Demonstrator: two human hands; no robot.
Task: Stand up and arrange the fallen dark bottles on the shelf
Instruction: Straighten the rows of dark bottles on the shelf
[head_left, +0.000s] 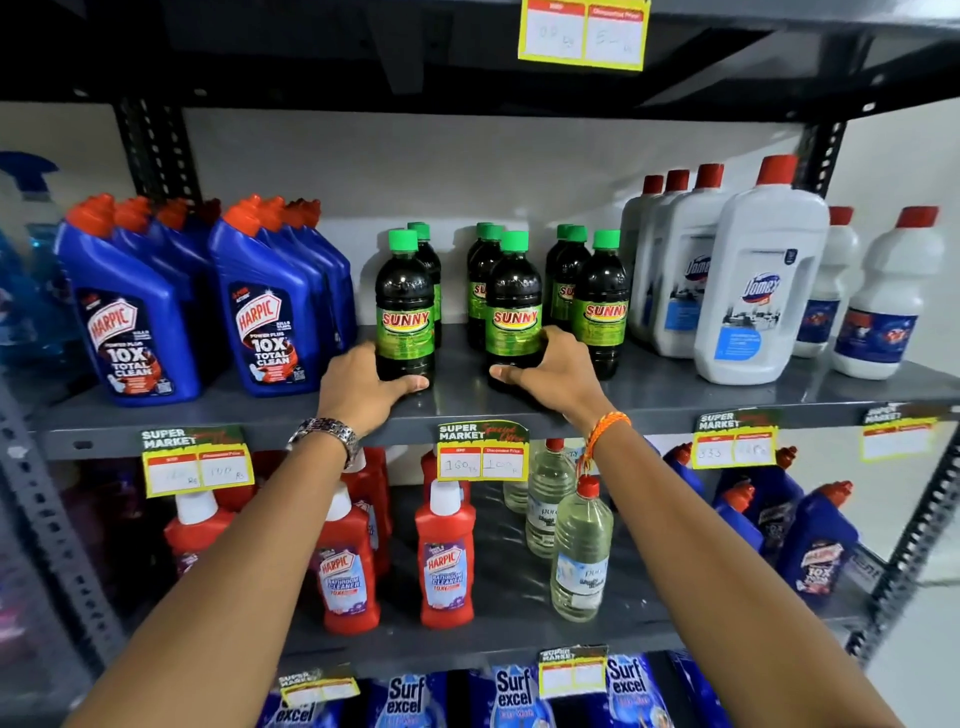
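Note:
Dark bottles with green caps and green SUNNY labels stand upright in three short rows on the grey middle shelf (649, 400). My left hand (363, 387) wraps the base of the front left bottle (404, 306). My right hand (550, 371) wraps the base of the front middle bottle (513, 306). The front right bottle (602, 306) stands free just right of my right hand. More dark bottles stand behind each front one, partly hidden. None of them lies on its side.
Blue Harpic bottles (140, 322) stand close on the left, white Domex jugs (753, 291) on the right. Price tags (483, 452) hang from the shelf edge. On the lower shelf are red Harpic bottles (447, 556) and clear bottles (579, 556).

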